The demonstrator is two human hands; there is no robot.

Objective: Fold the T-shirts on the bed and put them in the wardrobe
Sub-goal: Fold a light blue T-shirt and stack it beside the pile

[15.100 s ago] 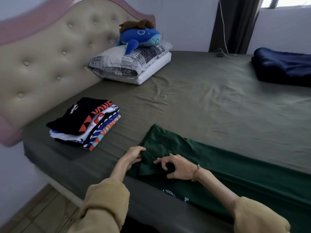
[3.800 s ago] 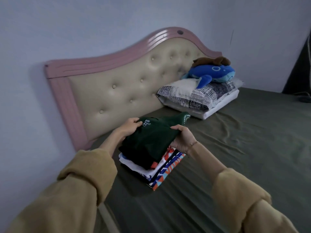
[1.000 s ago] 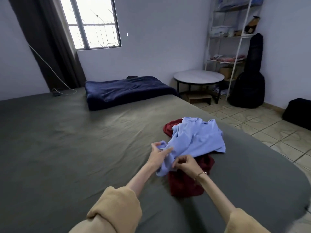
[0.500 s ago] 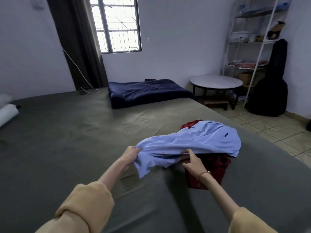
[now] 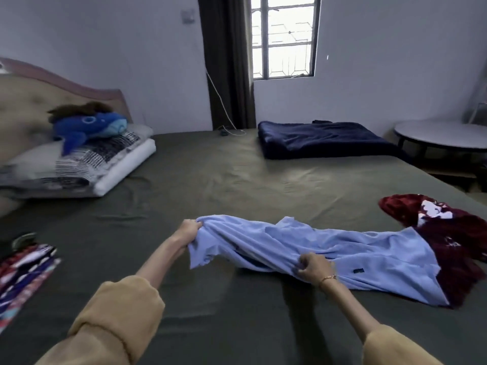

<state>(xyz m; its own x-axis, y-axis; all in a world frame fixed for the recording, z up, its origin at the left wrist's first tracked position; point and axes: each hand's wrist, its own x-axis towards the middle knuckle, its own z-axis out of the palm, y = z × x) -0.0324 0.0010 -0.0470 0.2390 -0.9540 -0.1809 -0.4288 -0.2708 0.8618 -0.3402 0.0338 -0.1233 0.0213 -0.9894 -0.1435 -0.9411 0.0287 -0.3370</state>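
A light blue T-shirt [image 5: 347, 254] lies stretched out and crumpled across the green bed sheet [image 5: 237, 180]. My left hand [image 5: 187, 231] grips its far left end. My right hand [image 5: 312, 267] grips the near edge of the cloth further right. The shirt's right end rests partly on a dark red T-shirt [image 5: 448, 233] with a white print, which lies crumpled at the bed's right side. A stack of folded T-shirts [image 5: 23, 275] sits at the left edge, blurred and partly cut off. No wardrobe is in view.
Pillows [image 5: 87, 164] with a blue plush toy [image 5: 89, 127] lie by the headboard at the left. A folded navy blanket [image 5: 324, 139] rests at the far side under the window. A round table [image 5: 442, 135] stands right of the bed.
I have dragged the blue T-shirt leftward off the red one and stretched it across the bed. The view has swung left, bringing the pillows and the folded stack into sight.
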